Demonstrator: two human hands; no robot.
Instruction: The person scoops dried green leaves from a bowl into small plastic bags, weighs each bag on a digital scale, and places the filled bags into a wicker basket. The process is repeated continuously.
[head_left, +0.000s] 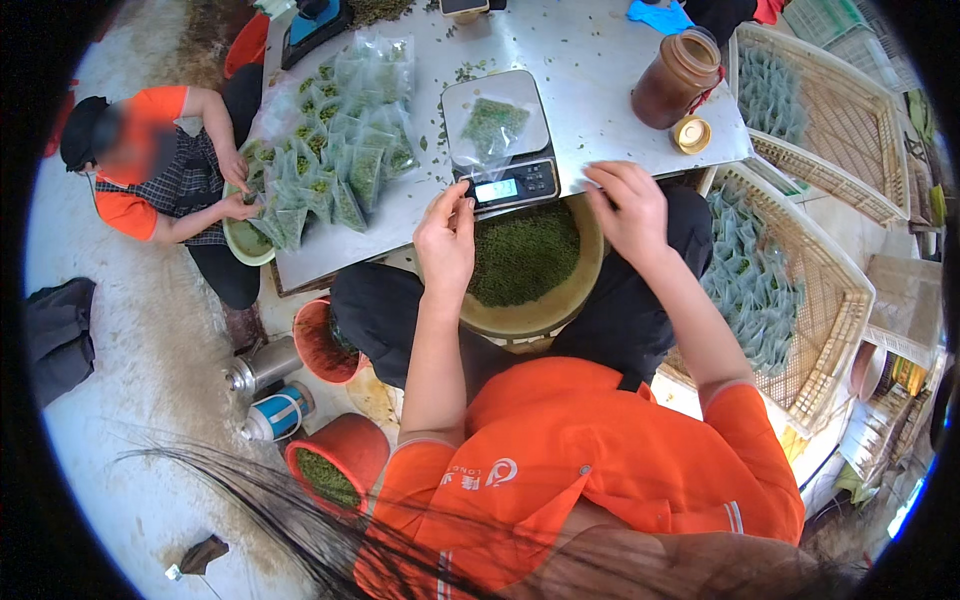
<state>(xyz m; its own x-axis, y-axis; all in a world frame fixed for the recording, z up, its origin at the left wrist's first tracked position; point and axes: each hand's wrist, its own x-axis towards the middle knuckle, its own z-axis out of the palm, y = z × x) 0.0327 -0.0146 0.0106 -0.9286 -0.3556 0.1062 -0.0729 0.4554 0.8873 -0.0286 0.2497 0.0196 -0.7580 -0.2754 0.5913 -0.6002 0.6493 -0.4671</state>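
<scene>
A digital kitchen scale (536, 178) stands at the table's near edge with its display lit. On its plate lies a clear plastic bag (493, 127) of small green buds or leaves. My left hand (442, 244) is at the scale's front left corner, thumb and fingers slightly apart, with nothing visible between them. My right hand (634, 210) hovers right of the scale by the table edge, fingers spread and slightly blurred, apparently holding nothing. Below the scale, between my knees, sits a round basin (517, 321) filled with the same kind of green material.
Many filled clear bags (360, 165) stand on the metal table (600, 45) at left, where another person (142, 165) handles material over a green basin (251, 251). A brown jar (667, 86) is beside its gold lid (691, 135). Crates (832, 330) with bags stand right; red buckets (352, 450) left.
</scene>
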